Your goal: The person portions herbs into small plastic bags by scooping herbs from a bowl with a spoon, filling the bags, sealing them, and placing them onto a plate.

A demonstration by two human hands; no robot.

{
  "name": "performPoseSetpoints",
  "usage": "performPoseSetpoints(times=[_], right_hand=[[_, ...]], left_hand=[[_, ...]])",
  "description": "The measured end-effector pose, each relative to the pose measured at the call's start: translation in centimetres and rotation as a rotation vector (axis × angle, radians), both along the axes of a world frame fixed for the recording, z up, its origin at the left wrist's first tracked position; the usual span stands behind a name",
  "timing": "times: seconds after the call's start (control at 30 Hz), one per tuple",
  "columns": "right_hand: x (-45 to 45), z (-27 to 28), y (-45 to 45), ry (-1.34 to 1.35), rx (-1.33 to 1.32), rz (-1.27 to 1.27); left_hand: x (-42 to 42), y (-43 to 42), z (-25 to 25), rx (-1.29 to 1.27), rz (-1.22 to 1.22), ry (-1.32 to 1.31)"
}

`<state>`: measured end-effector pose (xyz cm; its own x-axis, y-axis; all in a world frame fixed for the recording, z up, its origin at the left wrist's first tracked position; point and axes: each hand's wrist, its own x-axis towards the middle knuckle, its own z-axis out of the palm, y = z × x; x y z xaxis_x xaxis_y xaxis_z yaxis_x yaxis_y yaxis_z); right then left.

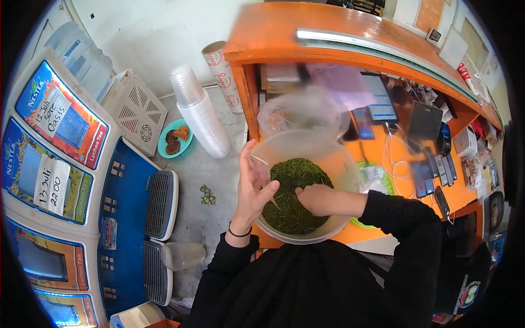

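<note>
A large translucent plastic tub (347, 158) stands in front of me at the edge of the orange counter. Finely chopped dark green leaves (298, 221) fill its lower part. My left hand (253, 188) grips the tub's left side, fingers along the outer wall and thumb over the rim. Inside, my right hand (320, 199) is closed just above the leaves. A small dark piece (286, 187) lies at its fingertips; what it is and whether the fingers hold it, I cannot make out.
Phones, a tablet (378, 98) and white cables cover the orange counter (358, 150) on the right. A green basket (387, 183) sits beside the tub. To the left are stacked clear cups (199, 117), a teal plate (175, 150) with food and a drink dispenser (123, 191).
</note>
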<state>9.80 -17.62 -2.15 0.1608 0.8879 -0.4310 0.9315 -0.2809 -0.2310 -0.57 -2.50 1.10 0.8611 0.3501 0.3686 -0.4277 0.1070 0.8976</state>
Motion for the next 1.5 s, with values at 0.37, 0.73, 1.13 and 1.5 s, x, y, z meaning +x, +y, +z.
performPoseSetpoints(times=[0.37, 0.73, 1.13, 1.5], right_hand=[[-2.4, 3.3, -1.1, 0.116, -0.097, 0.12], [3.3, 5.5, -5.0, 0.546, 0.297, -0.364], [4.4, 6.6, -6.7, 0.728, 0.608, -0.632], [3.9, 9.7, -6.2, 0.53, 0.716, -0.691]], left_hand=[[-0.3, -0.1, -0.1, -0.059, 0.01, 0.065], [-0.3, 0.1, -0.7, 0.0, 0.211, -0.026], [-0.3, -0.1, -0.3, 0.112, 0.219, -0.009], [0.0, -0.5, 0.0, 0.631, 0.298, 0.141]])
